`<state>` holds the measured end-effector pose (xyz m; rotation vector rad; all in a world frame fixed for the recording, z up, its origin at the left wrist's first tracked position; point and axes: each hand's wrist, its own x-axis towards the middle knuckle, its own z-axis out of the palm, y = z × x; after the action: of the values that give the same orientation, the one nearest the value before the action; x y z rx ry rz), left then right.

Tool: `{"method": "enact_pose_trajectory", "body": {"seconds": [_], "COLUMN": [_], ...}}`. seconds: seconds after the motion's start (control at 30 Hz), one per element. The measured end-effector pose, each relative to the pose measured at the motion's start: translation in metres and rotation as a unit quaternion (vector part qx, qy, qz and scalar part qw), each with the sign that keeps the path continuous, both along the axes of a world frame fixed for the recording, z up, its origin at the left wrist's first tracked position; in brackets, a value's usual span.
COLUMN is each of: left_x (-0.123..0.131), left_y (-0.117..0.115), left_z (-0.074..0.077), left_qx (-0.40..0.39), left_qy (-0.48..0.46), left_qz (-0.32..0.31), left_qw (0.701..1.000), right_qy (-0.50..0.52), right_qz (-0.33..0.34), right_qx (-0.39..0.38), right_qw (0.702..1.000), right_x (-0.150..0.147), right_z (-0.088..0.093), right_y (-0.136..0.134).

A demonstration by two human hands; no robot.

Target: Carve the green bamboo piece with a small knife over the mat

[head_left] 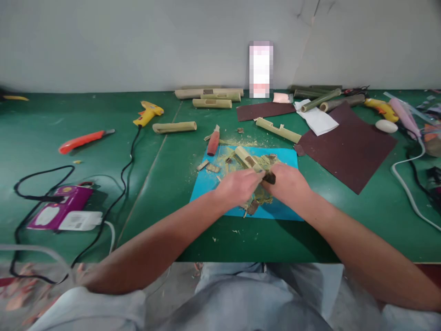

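Over a blue sheet (285,158), my left hand (239,186) is wrapped round a short pale bamboo tube (245,156) with a rectangular slot cut in it. The tube lies at a slant, its far end pointing up and left. Close against it, my right hand (287,179) is closed at the tube's near end, pinching a small dark brown piece of sandpaper (270,178). The fingers partly hide both things. Yellowish shavings and bamboo chips (253,207) lie scattered on the sheet around my hands. A red-handled blade tool (213,141) rests at the sheet's far left corner.
Several bamboo tubes (212,103) lie along the wall, another (174,127) nearer left. Large brown sheets (354,151) and white paper (316,119) are at right. Left are a yellow glue gun (148,113), an orange cutter (82,141) and a purple power strip (58,211) with cords.
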<state>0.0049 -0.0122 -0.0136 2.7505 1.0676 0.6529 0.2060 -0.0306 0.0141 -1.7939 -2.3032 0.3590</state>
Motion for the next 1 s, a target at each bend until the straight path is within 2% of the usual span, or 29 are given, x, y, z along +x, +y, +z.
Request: {"method": "enact_pose_trajectory", "body": {"seconds": [0.1,0.27,0.43,0.73,0.87,1.0], "left_x": [-0.001,0.0,-0.001,0.0,-0.001,-0.001], "left_y": [0.002,0.002,0.001,-0.002,0.001,0.004], "left_z": [0.001,0.001,0.001,0.001,0.004,0.005], "left_qx": [0.001,0.015,0.022,0.011,0.001,0.008], "left_qy": [-0.025,-0.036,-0.027,-0.009,-0.004,-0.012], "left_qz": [0.019,0.0,-0.011,0.011,-0.013,0.004], "left_qw": [0.999,0.999,0.999,1.0,1.0,1.0], "right_qy": [0.006,0.017,0.022,0.044,0.039,0.045], "right_qz": [0.003,0.001,-0.001,-0.007,-0.011,-0.01], "right_qx": [0.002,0.007,0.028,0.034,0.036,0.033], "right_qw": [1.0,1.0,0.999,0.998,0.999,0.998], "right_x": [0.0,0.0,-0.002,-0.004,-0.004,-0.005], "right_z": [-0.001,-0.005,-0.009,-0.011,-0.012,-0.012], "right_y": [0.0,0.001,0.0,-0.001,-0.001,0.0]}}
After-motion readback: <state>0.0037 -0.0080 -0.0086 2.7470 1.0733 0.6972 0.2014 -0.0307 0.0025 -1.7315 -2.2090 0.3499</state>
